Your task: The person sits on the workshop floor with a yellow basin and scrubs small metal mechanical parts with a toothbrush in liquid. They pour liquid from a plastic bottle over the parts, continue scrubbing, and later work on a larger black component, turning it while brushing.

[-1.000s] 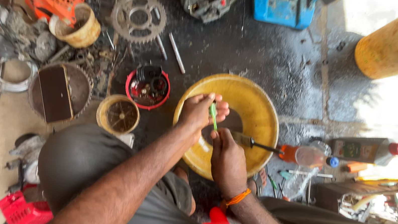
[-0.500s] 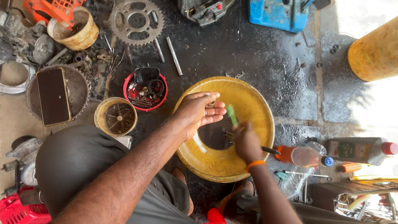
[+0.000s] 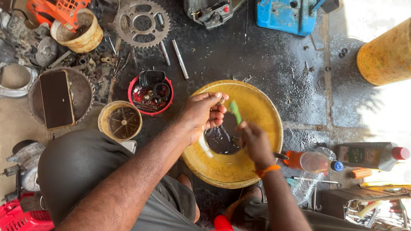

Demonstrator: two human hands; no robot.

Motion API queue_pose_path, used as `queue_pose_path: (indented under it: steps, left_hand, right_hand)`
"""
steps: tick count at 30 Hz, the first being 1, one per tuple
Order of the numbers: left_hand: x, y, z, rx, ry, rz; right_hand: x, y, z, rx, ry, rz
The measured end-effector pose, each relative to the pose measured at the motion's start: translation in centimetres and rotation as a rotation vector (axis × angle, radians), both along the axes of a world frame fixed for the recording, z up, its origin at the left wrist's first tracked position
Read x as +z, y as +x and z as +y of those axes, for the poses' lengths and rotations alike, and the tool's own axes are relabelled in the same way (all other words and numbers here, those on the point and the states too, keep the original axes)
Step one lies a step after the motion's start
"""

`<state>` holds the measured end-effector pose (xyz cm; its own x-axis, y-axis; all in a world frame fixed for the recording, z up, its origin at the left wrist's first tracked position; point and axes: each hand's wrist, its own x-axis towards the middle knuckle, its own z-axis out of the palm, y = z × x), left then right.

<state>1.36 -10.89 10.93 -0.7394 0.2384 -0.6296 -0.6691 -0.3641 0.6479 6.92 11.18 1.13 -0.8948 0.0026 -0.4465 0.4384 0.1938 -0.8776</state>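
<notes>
Yellow basin (image 3: 263, 112), beneath both hands, dark liquid pooled inside. Small part pinched in the curled left hand (image 3: 205, 113). Green-handled brush (image 3: 235, 112) gripped in the closed right hand (image 3: 254, 143), between the hands. Red tub (image 3: 132, 102) lies left of the left hand.

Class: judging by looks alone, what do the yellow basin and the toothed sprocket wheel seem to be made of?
Yellow basin: probably plastic, with an even yellow colour under dark oily stains. Sprocket wheel: probably steel, dull grey and grimy, with thin cut teeth and holes.
</notes>
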Motion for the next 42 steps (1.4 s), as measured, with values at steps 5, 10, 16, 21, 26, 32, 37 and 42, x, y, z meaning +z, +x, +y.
queue_pose_path:
  steps: [5, 10, 16, 21, 26, 32, 37, 42]
  left_hand:
    - [-0.5, -0.2, 0.2, 0.021, 0.014, 0.035]
    - [-0.9, -0.1, 0.4, 0.025, 0.020, 0.082]
    - [-1.8, 0.2, 0.2, -0.014, 0.007, 0.192]
    - [-1.6, 0.1, 0.5, -0.035, 0.033, 0.302]
    - [-0.6, -0.1, 0.7, -0.024, -0.050, 0.270]
    - [-0.8, -0.4, 0.6, -0.020, -0.082, 0.316]
    - [-1.3, -0.3, 0.8, 0.007, -0.108, 0.344]
    - [-1.5, -0.3, 0.7, -0.026, -0.089, 0.307]
  right_hand:
    - [10.7, 1.6, -2.9, 0.052, 0.240, 0.223]
    - [15.3, 1.9, -5.8, 0.026, 0.638, 0.422]
    - [15.2, 2.4, -6.2, 0.057, 0.624, 0.487]
    - [13.9, 2.2, -5.5, 0.047, 0.499, 0.430]
    - [13.0, 1.9, -4.7, -0.012, 0.577, 0.397]
    - [12.7, 2.2, -4.6, -0.005, 0.505, 0.485]
    - [12.7, 2.4, -5.1, -0.009, 0.409, 0.526]
    - [12.8, 2.8, -5.9, -0.018, 0.527, 0.498]
